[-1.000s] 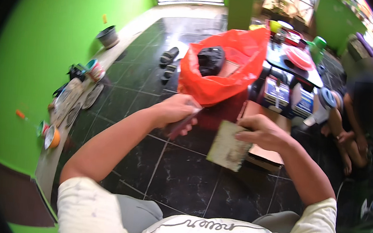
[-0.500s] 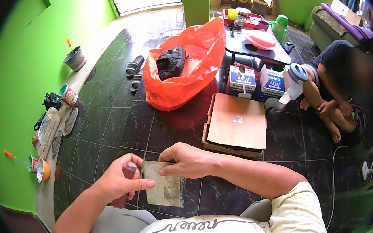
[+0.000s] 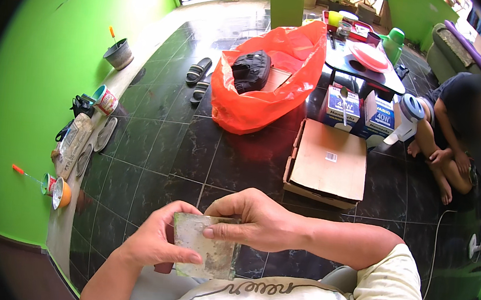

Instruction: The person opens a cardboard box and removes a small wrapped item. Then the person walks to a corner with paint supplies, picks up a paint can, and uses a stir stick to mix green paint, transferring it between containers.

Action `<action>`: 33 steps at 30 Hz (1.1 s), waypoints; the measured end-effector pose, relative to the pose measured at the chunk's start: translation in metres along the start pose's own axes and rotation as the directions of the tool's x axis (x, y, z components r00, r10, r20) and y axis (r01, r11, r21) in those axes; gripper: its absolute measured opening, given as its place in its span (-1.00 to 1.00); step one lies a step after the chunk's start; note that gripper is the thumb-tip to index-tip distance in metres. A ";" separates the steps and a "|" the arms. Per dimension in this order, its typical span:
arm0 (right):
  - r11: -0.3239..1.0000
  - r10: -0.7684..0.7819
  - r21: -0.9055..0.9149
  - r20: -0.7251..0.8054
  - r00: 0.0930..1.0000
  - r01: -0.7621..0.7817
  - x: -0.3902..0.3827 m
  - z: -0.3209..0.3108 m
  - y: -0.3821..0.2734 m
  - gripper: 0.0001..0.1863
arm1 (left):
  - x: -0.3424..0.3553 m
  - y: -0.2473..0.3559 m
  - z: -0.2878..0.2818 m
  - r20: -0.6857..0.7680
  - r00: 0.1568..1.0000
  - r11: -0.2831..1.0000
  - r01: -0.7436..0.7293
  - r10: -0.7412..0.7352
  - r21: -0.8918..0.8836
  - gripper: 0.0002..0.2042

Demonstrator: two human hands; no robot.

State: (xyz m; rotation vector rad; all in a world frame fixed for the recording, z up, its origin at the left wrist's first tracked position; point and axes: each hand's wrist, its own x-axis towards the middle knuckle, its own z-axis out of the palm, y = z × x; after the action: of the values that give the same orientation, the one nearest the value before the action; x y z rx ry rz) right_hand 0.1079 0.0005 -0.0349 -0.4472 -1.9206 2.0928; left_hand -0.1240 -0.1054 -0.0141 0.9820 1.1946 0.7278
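My right hand (image 3: 257,220) pinches a flat rectangular plate (image 3: 199,250), thumb on its face and fingers behind its far edge. The plate looks worn, grey-green and stained, with a greenish right edge. At the plate's left side is my left hand (image 3: 156,239), closed, its thumb lying over the near left part of the face. A dark red bar-like object (image 3: 163,267) shows below this hand, mostly hidden by the hand and the plate; its kind cannot be made out. Both hands are above my lap.
Ahead stand a brown cardboard box (image 3: 332,164), an orange-red plastic bag (image 3: 256,111) with a black bag inside, and two blue-white cartons (image 3: 343,109). A low table (image 3: 369,75) is behind. At right sits another person (image 3: 458,119). Slippers (image 3: 199,72) and pots (image 3: 119,54) lie left.
My left hand has closed in on the plate, and its thumb now overlaps the face. The dark red object's grey end has gone out of sight. The whole view has shifted slightly.
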 end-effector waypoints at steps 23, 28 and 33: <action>0.152 0.627 -0.804 -0.371 0.685 -0.575 -0.059 -0.063 0.254 -0.53 | 0.030 -0.022 -0.060 -0.488 0.873 0.910 -0.210 0.009 -0.358 -0.66; -0.191 0.760 -0.667 -0.565 0.321 -0.720 -0.129 -0.098 0.291 0.23 | 0.039 -0.028 -0.072 -0.492 0.869 0.882 -0.188 -0.055 -0.432 -0.66; -0.099 0.743 -0.573 -0.587 0.323 -0.814 -0.122 -0.094 0.284 0.50 | 0.047 -0.030 -0.081 -0.461 0.883 0.858 -0.171 -0.083 -0.484 -0.65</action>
State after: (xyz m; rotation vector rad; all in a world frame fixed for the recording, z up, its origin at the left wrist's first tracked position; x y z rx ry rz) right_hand 0.2609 0.0130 -0.3191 -2.4329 -2.8759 1.0528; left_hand -0.1930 -0.0582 -0.0667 0.3852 1.2887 1.2999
